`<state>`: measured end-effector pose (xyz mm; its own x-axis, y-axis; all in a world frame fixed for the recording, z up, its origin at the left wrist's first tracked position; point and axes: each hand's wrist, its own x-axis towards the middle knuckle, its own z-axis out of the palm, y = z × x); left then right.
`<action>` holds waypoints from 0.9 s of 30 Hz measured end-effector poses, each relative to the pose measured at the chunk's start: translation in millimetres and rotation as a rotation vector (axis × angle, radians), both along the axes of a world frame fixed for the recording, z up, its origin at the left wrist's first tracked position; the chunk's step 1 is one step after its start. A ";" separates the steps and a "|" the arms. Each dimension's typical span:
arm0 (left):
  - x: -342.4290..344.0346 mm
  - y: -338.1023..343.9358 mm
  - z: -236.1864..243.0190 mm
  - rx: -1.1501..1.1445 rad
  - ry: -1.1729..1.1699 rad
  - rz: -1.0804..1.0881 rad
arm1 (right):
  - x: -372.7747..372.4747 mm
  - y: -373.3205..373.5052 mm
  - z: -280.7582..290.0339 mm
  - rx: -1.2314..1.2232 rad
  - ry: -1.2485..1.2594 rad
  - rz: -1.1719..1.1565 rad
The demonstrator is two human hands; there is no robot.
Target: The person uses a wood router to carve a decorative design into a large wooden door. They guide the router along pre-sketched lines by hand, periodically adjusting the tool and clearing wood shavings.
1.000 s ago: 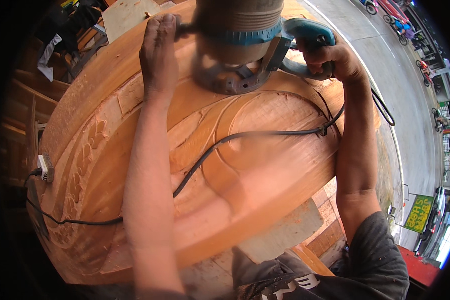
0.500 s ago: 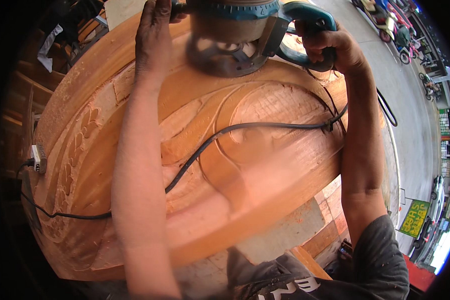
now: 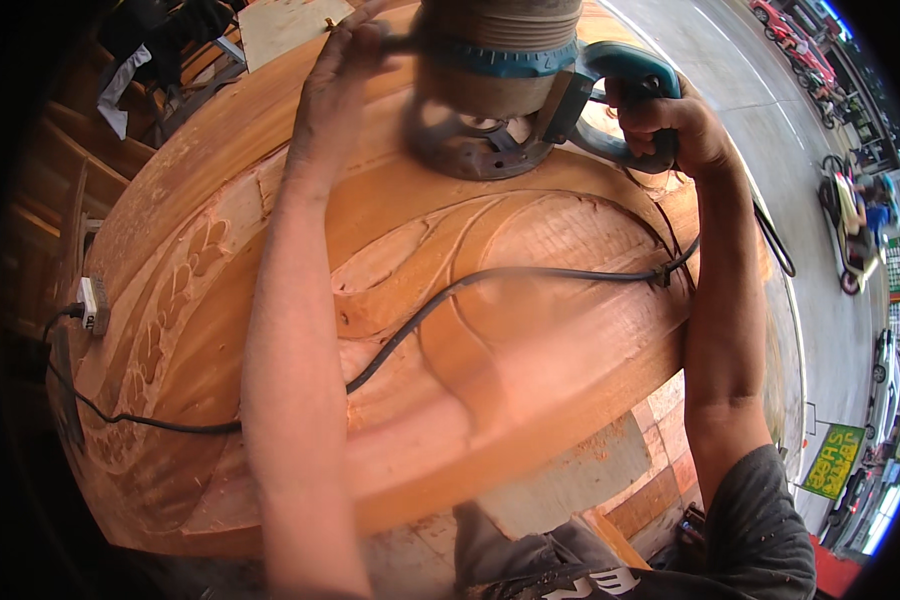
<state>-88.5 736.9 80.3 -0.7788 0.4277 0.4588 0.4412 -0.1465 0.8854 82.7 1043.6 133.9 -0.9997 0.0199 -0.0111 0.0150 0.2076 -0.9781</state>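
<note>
A wood router [image 3: 495, 80] with a teal collar and a round dark base stands on a large carved wooden panel [image 3: 560, 220]. My right hand [image 3: 685, 125] is closed around the router's teal loop handle, at its right side. On the opposite side, my left hand [image 3: 345, 75] grips the dark side handle, partly hidden behind my own wrist. Below the base, curved grooves and recessed leaf-like shapes show in the wood. A black power cord [image 3: 530, 272] runs across the panel and passes under my left forearm. The cutting bit cannot be made out.
A white plug connector [image 3: 92, 305] joins the cord at the panel's left edge. Wooden furniture parts [image 3: 80, 170] stand at the left. Beyond the panel's right side lies a paved road [image 3: 760, 110] with a motorbike and rider [image 3: 855, 220]. A yellow-green sign [image 3: 833, 460] stands lower right.
The router and both my hands appear slightly lower and further right in the picture, as does the whole panel, so the view has shifted. A motorbike with a rider has appeared on the road.
</note>
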 end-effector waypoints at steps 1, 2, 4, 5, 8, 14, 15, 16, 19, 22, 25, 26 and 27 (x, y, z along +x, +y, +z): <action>-1.1 1.1 -1.8 0.001 0.000 0.003 | 0.3 1.0 0.4 -0.011 -0.002 0.003; -2.0 1.8 -2.7 0.036 -0.044 -0.025 | 0.5 0.9 0.3 -0.025 -0.004 0.008; -2.8 1.4 -5.3 0.070 -0.087 -0.048 | 0.4 -0.1 -1.2 -0.012 0.000 0.006; -1.3 2.6 -4.8 0.099 -0.080 -0.046 | 0.2 -0.1 -2.0 0.003 0.003 -0.002; 2.3 5.3 -2.6 0.130 -0.080 -0.035 | 1.2 0.5 -4.0 -0.003 0.016 -0.016; -3.8 5.7 -6.9 0.179 -0.064 -0.044 | -2.4 0.7 -4.1 0.006 0.024 0.007; -4.1 6.8 -6.6 0.187 -0.072 -0.052 | -2.8 1.6 -4.3 0.006 0.023 0.005; -6.4 7.9 -6.8 0.187 -0.074 -0.054 | -3.6 3.0 -4.4 0.017 0.033 0.020; -14.4 4.8 -10.0 0.181 -0.087 -0.057 | -7.2 0.6 -6.3 0.012 0.050 0.043; -14.9 7.5 -8.5 0.176 -0.100 -0.039 | -7.9 0.3 -5.8 0.006 0.051 0.041; -13.4 8.5 -8.1 0.187 -0.115 -0.043 | -8.8 -3.4 -8.6 0.039 0.035 0.003; -11.2 8.3 -6.8 0.179 -0.106 -0.031 | -9.1 -4.2 -8.2 0.073 0.030 -0.032; -9.3 8.2 -5.8 0.170 -0.096 -0.018 | -9.0 -4.2 -7.8 0.074 0.029 -0.033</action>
<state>-97.9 745.1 74.5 -0.8157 0.3643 0.4494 0.3515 -0.3050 0.8851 73.6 1039.4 126.0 -0.9984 0.0526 0.0201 -0.0046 0.2788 -0.9603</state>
